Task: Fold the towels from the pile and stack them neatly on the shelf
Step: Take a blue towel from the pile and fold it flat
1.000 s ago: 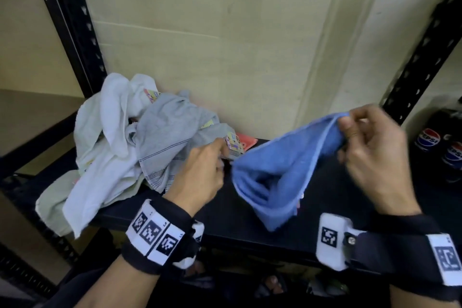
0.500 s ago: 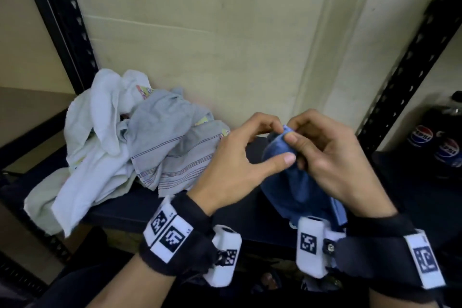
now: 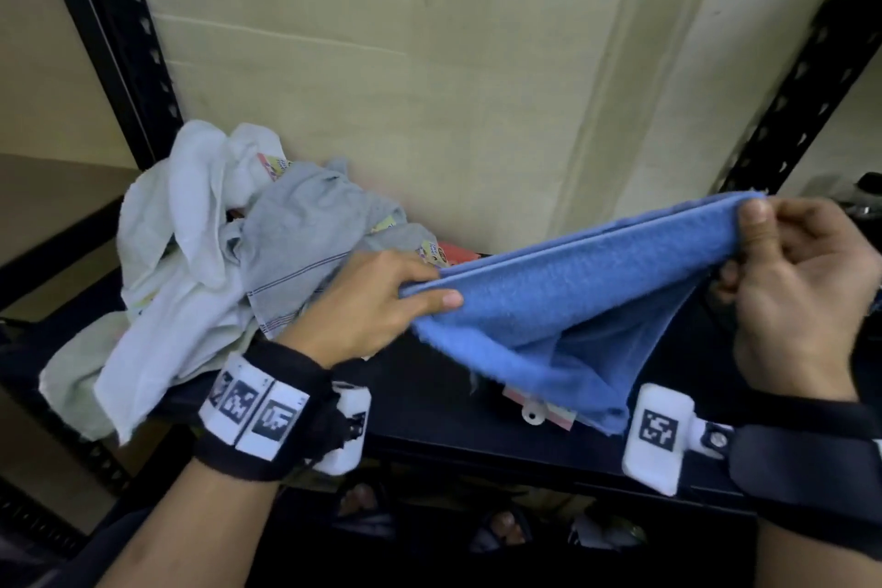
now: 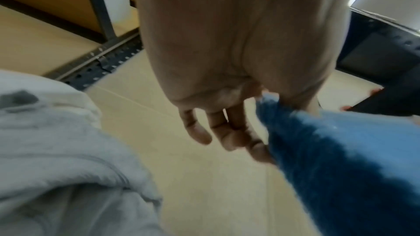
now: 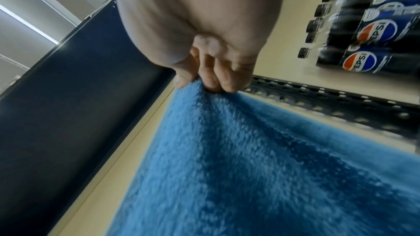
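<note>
Half a second ago both hands were bunched together at one corner of the blue towel (image 3: pixel 568 301); now they have drawn apart, and the doubled cloth is stretched taut between them just above the black shelf (image 3: pixel 429 434), its lower edge sagging to touch the shelf board. The left hand (image 3: pixel 367 306) pinches the towel's left end, thumb on top and fingers curled beneath; in the left wrist view the other fingers (image 4: pixel 218 132) hang loosely beside the cloth. The right hand (image 3: pixel 792 282) holds the other end higher, thumb pressed against the fingertips with the two layered edges caught between them, as the right wrist view confirms (image 5: pixel 211 71). The pull has evened the layers, so the first fold looks made and squared; a second fold, or laying the towel flat on the shelf, is probably next. The pile (image 3: pixel 205 263) of white and grey towels lies crumpled on the left of the shelf, just beside the left hand, so most of the job remains. Cola bottles (image 5: pixel 368 40) stand to the right, beyond the rack's upright.
</note>
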